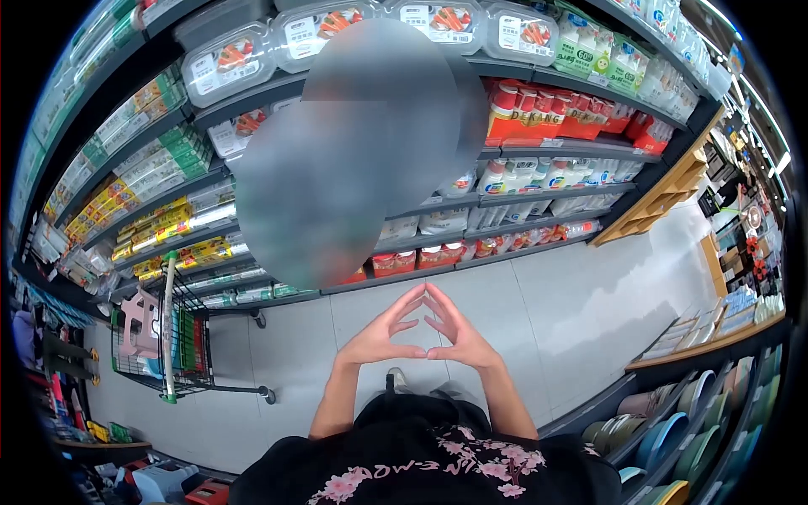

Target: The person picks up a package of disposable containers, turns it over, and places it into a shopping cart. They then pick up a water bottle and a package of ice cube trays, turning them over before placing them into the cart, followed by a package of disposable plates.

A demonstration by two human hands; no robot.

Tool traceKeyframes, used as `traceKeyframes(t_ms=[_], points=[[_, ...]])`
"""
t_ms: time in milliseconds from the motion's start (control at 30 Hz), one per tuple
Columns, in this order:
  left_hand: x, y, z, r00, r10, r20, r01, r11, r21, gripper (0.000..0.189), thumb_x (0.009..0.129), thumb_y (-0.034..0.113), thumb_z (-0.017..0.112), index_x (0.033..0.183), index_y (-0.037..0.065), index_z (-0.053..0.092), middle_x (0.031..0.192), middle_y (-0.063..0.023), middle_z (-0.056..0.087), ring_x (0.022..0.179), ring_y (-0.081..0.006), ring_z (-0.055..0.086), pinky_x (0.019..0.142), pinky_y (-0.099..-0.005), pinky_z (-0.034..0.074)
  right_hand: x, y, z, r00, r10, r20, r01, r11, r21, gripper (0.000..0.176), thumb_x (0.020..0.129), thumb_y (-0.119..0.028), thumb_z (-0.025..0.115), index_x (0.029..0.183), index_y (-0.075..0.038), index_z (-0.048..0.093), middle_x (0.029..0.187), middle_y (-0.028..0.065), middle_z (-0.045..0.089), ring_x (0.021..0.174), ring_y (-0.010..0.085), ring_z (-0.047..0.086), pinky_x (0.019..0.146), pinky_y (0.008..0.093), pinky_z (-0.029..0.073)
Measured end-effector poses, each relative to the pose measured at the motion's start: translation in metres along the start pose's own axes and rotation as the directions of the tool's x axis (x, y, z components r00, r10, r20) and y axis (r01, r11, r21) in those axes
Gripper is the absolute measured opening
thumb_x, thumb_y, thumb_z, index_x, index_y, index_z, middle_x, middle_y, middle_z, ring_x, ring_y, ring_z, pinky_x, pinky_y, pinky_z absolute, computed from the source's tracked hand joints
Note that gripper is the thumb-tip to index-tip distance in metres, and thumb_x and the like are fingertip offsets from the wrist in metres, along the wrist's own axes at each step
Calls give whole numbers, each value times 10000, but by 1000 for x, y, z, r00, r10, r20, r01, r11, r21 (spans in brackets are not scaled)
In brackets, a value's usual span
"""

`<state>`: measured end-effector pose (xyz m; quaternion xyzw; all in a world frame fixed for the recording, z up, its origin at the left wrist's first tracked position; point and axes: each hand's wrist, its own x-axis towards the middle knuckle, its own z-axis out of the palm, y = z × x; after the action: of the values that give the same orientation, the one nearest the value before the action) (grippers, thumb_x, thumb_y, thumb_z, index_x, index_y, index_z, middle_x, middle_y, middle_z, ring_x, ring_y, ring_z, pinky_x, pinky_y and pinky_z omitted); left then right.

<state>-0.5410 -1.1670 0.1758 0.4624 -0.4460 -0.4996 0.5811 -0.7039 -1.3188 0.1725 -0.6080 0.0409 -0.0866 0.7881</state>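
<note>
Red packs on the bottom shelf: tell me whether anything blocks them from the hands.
Nothing visible stands between the left hand or right hand and the red packs; only grey floor shows there. A blurred patch hides some shelving to their left, so I cannot judge there.

The shelves [581,152] are in front, with boxes [227,63] up high and packs [532,118] lower down. A cart [167,341] stands on the floor [560,311] to the left. Dishes [696,459] are on the right. The left hand [377,337] and right hand [461,338] are in between.
</note>
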Motion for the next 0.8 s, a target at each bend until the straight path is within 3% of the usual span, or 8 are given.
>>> traceKeyframes(t_ms=[300,533,600,800], points=[[100,-7,-1,999,-33,38,32,999,17,1188,700,45,892,1619,115,141,1683,-87,108,1536,-304,191,1188,-527,300,20,-9,-89,997,-55,-51,58,997,56,1242,688,-81,906,1627,-129,95,1685,75,88,1549,298,125,1227,510,204],[190,-4,11,997,-24,-67,29,997,75,1189,708,76,892,1621,121,131,1679,-68,132,1529,-285,218,1192,-513,300,54,-39,-183,992,-94,84,88,994,65,1239,690,-89,903,1626,-122,92,1685,72,79,1550,282,129,1225,519,201],[214,3,19,995,-40,-95,49,994,94,1191,707,77,892,1621,121,130,1679,-68,133,1529,-280,220,1192,-514,298,62,-48,-212,994,-67,81,64,997,41,1284,653,-190,943,1621,-107,104,1681,77,101,1550,288,134,1223,529,211],[269,-1,27,985,-44,-165,58,995,84,1170,725,86,881,1621,119,130,1677,-74,138,1529,-273,223,1190,-516,300,79,-56,-272,986,-89,143,77,993,88,1200,706,-96,894,1623,-134,120,1673,74,111,1545,271,150,1222,510,218]])
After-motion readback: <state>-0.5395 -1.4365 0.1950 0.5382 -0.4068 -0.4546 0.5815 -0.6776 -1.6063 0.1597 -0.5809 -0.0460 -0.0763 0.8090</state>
